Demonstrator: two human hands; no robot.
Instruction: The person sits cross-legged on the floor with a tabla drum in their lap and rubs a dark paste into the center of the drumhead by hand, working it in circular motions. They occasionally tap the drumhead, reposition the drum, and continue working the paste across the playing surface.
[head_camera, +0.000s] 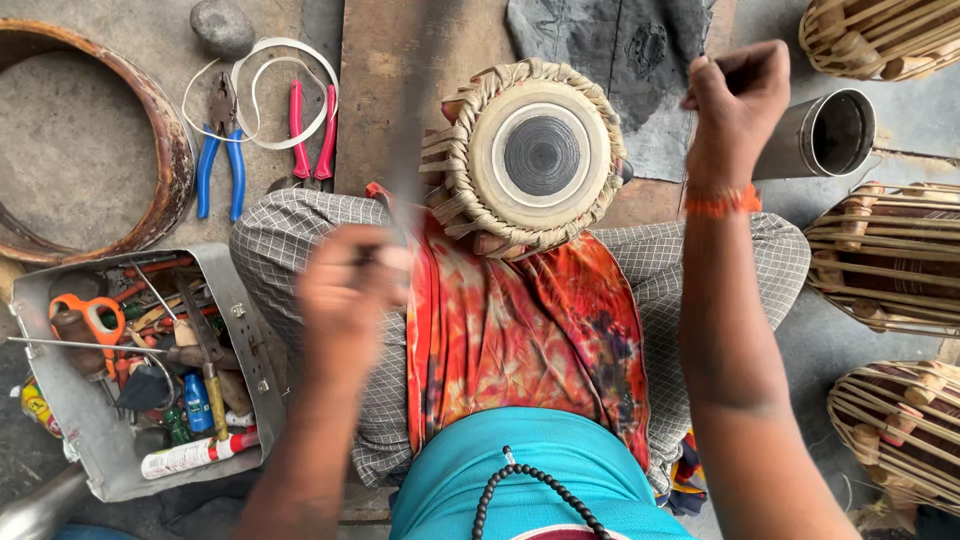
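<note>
A tabla drum (540, 155) rests in the person's lap on an orange tie-dye cloth (520, 320), its lacing already fitted. The left hand (345, 290), blurred, grips a thin strap; the right hand (735, 100), raised, is clenched on something unseen. Tightening looks unfinished.

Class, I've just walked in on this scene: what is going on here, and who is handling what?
A person sits cross-legged with a small laced hand drum propped at the knees on an orange tie-dyed cloth. The left hand, blurred, grips something thin that cannot be made out. The right hand is raised in a fist beside a metal cylinder. A metal tool tray and pliers lie on the left.
</note>
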